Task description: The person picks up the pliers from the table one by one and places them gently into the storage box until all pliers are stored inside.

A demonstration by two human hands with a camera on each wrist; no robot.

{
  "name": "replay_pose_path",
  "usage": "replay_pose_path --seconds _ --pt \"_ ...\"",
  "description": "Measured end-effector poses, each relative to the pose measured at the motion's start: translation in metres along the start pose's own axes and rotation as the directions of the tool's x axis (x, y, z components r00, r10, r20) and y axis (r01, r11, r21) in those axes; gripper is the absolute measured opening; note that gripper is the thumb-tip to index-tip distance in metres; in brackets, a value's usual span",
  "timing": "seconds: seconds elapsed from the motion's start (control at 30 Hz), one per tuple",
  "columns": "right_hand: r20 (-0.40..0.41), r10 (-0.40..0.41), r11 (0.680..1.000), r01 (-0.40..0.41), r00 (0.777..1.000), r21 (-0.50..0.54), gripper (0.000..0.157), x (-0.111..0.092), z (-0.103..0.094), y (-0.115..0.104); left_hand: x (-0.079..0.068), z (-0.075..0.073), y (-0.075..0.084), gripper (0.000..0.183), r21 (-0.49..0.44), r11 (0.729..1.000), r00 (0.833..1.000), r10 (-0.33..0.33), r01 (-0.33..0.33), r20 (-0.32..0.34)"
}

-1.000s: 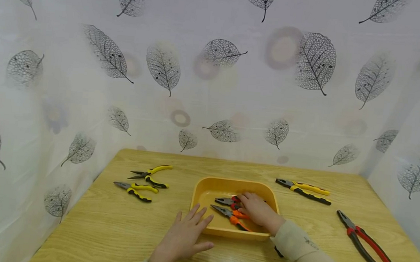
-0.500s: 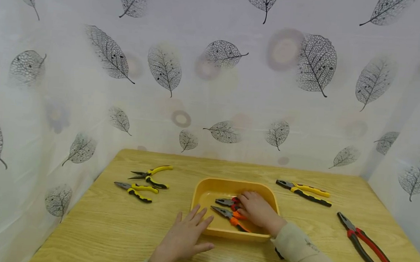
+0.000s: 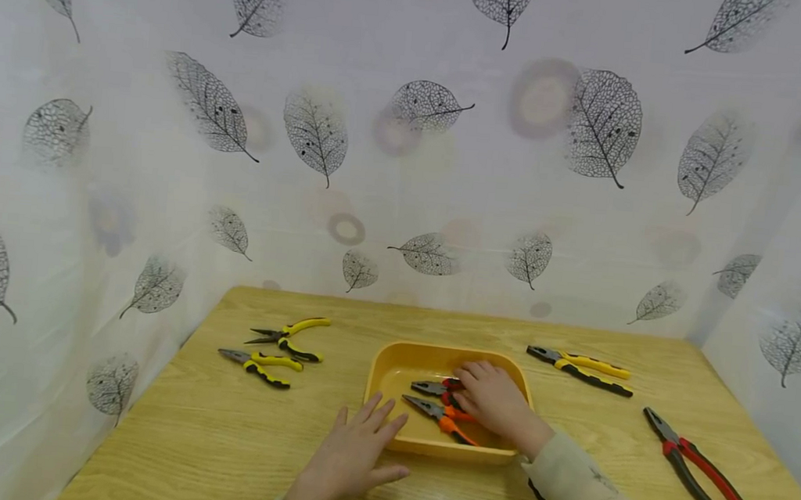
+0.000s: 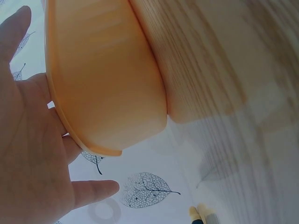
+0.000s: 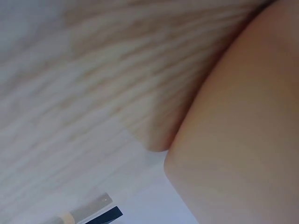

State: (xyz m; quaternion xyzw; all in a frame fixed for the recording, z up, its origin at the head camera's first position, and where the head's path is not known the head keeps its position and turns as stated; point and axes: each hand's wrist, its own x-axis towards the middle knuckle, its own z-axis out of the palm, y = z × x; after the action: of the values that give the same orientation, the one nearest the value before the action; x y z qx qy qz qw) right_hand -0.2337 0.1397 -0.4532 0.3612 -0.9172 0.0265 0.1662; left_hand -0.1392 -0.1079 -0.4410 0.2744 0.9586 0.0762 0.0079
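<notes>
A yellow-orange plastic tray (image 3: 392, 359) stands on the table. Inside it lie pliers with red and black handles (image 3: 428, 388) and long-nose pliers with orange and black handles (image 3: 430, 409). My right hand (image 3: 494, 403) reaches over the tray's right side, its fingers bent over the red handles, which it partly hides. My left hand (image 3: 349, 454) is spread at the tray's front left corner, and in the left wrist view its straight fingers lie against the tray's rim (image 4: 70, 133). The right wrist view shows the tray's outer wall (image 5: 243, 135), not the hand.
Two yellow-and-black long-nose pliers, one upper (image 3: 288, 337) and one lower (image 3: 260, 364), lie at the left. Yellow-and-black pliers (image 3: 578, 368) lie at the back right, with large red-and-black pliers (image 3: 694, 465) nearer. A leaf-patterned curtain (image 3: 449, 175) surrounds the wooden table (image 3: 216, 439).
My right hand has shifted slightly up and right, showing a little more of the red-and-black handles. The left hand stays put; the head view has tilted a touch.
</notes>
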Motion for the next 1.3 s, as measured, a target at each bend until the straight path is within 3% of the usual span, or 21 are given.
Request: replay_pose_path --seconds 0.33,0.67,1.3 --pt "-0.022 0.033 0.999 -0.033 0.999 0.011 0.037 -0.005 -0.007 -0.001 -0.001 0.001 0.001 0.070 0.006 1.000 1.000 0.001 -0.001 -0.007" --pt "-0.093 0.057 0.998 -0.052 0.994 0.047 0.038 -0.014 -0.017 0.006 -0.001 0.000 0.001 0.069 0.013 1.000 1.000 0.007 -0.006 -0.028" --pt "-0.057 0.177 0.982 -0.172 0.983 0.078 0.040 -0.038 -0.034 0.024 -0.001 -0.004 0.002 0.069 0.008 1.000 1.000 0.007 -0.007 -0.010"
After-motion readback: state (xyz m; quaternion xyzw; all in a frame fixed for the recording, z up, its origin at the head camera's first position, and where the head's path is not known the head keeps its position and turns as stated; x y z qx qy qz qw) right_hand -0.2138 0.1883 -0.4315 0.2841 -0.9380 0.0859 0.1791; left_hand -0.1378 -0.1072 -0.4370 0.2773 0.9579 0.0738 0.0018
